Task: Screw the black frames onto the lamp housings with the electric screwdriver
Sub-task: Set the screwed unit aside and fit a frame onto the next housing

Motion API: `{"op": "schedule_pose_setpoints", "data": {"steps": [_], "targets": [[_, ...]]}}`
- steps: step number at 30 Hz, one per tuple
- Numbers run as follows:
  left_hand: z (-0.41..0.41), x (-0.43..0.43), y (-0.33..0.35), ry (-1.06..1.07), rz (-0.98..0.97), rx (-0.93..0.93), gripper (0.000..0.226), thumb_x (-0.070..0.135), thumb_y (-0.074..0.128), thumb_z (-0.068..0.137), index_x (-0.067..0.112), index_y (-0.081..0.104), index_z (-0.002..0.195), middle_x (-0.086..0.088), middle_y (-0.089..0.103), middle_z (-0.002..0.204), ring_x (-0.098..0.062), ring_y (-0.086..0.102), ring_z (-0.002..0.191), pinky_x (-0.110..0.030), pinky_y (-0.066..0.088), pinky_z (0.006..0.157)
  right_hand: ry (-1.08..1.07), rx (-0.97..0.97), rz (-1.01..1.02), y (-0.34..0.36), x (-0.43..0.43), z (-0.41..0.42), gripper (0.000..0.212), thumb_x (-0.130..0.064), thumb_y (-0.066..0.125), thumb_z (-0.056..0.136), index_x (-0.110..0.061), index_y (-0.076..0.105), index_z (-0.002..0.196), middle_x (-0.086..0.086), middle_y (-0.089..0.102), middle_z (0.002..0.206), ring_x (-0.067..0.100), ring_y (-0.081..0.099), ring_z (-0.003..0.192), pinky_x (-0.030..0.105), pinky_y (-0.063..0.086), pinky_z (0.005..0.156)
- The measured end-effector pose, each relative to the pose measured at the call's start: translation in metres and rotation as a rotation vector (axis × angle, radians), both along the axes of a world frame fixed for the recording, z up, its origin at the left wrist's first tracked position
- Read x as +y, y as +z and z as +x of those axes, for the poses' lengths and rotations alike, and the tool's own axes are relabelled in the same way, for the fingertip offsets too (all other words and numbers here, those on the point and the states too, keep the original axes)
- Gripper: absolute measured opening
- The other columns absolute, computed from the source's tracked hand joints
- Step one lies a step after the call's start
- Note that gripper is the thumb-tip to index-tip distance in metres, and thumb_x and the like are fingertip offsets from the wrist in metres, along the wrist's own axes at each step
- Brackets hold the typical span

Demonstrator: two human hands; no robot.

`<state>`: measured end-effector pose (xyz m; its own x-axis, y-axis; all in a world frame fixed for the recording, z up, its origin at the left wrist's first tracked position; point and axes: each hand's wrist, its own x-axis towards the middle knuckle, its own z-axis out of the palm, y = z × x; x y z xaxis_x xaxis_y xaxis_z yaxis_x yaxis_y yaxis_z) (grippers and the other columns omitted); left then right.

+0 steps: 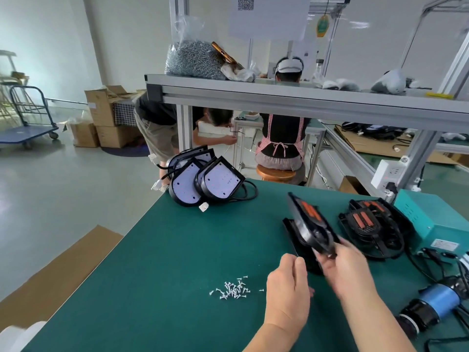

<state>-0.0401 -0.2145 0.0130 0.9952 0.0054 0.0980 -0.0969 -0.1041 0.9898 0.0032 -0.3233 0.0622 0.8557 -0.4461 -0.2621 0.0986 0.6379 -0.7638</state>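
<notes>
**Now: seat flat before fastening**

Right hand [347, 268] grips the black lamp housing with orange pads [308, 222], tilted above the green mat [177, 250]. Left hand [289, 290] hovers loosely curled, apparently empty. Lay it flat, align holes, then take silver screws [232, 288] and the blue electric screwdriver [439, 301].

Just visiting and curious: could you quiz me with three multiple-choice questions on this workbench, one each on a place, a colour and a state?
1. Where is the loose screw pile? A. on the mat B. in a bowl C. in a drawer
2. What colour is the mat? A. red B. green C. white
3. The lamp housing in the right hand is: A. lying flat B. lifted, tilted C. boxed
Answers: A, the screws lie on the mat; B, it is plainly green; B, the hand grips it clear of the mat.
</notes>
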Motion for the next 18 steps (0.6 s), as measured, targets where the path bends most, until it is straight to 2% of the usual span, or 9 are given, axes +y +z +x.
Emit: {"op": "schedule_pose_setpoints", "data": {"steps": [2, 3, 6, 9, 11, 14, 15, 18], "targets": [[-0.001, 0.001, 0.001, 0.026, 0.004, -0.024, 0.040, 0.060, 0.031, 0.089, 0.026, 0.049, 0.079, -0.001, 0.062, 0.067, -0.018, 0.067, 0.058, -0.038, 0.057, 0.066, 0.185, 0.027, 0.183, 0.001, 0.011, 0.003, 0.025, 0.015, 0.037, 0.096, 0.014, 0.061, 0.100, 0.033, 0.071, 0.098, 0.039, 0.074, 0.086, 0.036, 0.064, 0.062], [-0.002, 0.002, 0.001, 0.034, 0.016, -0.034, 0.039, 0.059, 0.030, 0.092, 0.027, 0.047, 0.079, -0.001, 0.063, 0.067, -0.018, 0.067, 0.058, -0.038, 0.056, 0.066, 0.273, 0.048, 0.237, -0.001, 0.015, 0.004, 0.025, 0.011, 0.037, 0.098, 0.016, 0.062, 0.103, 0.036, 0.069, 0.101, 0.043, 0.073, 0.091, 0.036, 0.063, 0.058], [-0.002, 0.003, 0.001, 0.032, 0.052, -0.039, 0.037, 0.053, 0.031, 0.101, 0.027, 0.046, 0.079, 0.000, 0.065, 0.066, -0.016, 0.067, 0.057, -0.039, 0.057, 0.066, 0.429, 0.120, 0.239, -0.007, 0.018, 0.006, 0.028, 0.002, 0.038, 0.101, 0.015, 0.063, 0.107, 0.036, 0.068, 0.108, 0.043, 0.072, 0.100, 0.033, 0.062, 0.056], [-0.001, 0.002, 0.002, 0.005, 0.042, -0.005, 0.040, 0.055, 0.029, 0.099, 0.027, 0.050, 0.079, -0.001, 0.063, 0.067, -0.014, 0.068, 0.055, -0.039, 0.058, 0.068, 0.438, 0.121, 0.222, -0.006, 0.013, 0.009, 0.028, 0.005, 0.038, 0.101, 0.019, 0.061, 0.110, 0.039, 0.066, 0.110, 0.048, 0.069, 0.103, 0.035, 0.064, 0.061], [-0.002, 0.002, 0.003, -0.011, 0.036, 0.013, 0.040, 0.056, 0.030, 0.096, 0.029, 0.053, 0.078, 0.000, 0.063, 0.068, -0.013, 0.068, 0.054, -0.040, 0.058, 0.068, 0.434, 0.127, 0.051, -0.005, 0.013, 0.010, 0.030, 0.011, 0.039, 0.097, 0.013, 0.066, 0.109, 0.033, 0.070, 0.105, 0.042, 0.071, 0.098, 0.039, 0.064, 0.068], [-0.001, 0.002, 0.002, 0.002, -0.003, 0.055, 0.037, 0.049, 0.034, 0.096, 0.028, 0.053, 0.073, -0.001, 0.062, 0.065, -0.016, 0.067, 0.053, -0.043, 0.058, 0.068, 0.371, 0.110, -0.188, -0.005, 0.016, 0.011, 0.039, 0.014, 0.037, 0.095, -0.004, 0.070, 0.106, 0.014, 0.078, 0.087, 0.021, 0.074, 0.071, 0.027, 0.058, 0.054], [-0.001, 0.001, 0.001, 0.005, -0.015, 0.070, 0.037, 0.045, 0.036, 0.098, 0.026, 0.054, 0.072, -0.004, 0.062, 0.065, -0.018, 0.067, 0.053, -0.043, 0.058, 0.068, 0.331, 0.103, -0.213, -0.005, 0.014, 0.011, 0.041, 0.014, 0.036, 0.095, -0.008, 0.068, 0.107, 0.011, 0.078, 0.087, 0.019, 0.075, 0.072, 0.025, 0.057, 0.054], [0.000, 0.001, 0.002, 0.009, -0.007, 0.079, 0.035, 0.036, 0.037, 0.101, 0.016, 0.053, 0.076, -0.013, 0.065, 0.071, -0.021, 0.068, 0.055, -0.034, 0.055, 0.063, 0.195, 0.115, -0.209, -0.014, 0.005, 0.015, 0.046, 0.014, 0.037, 0.096, -0.017, 0.062, 0.120, 0.010, 0.074, 0.105, 0.019, 0.074, 0.090, 0.023, 0.056, 0.063]]}}
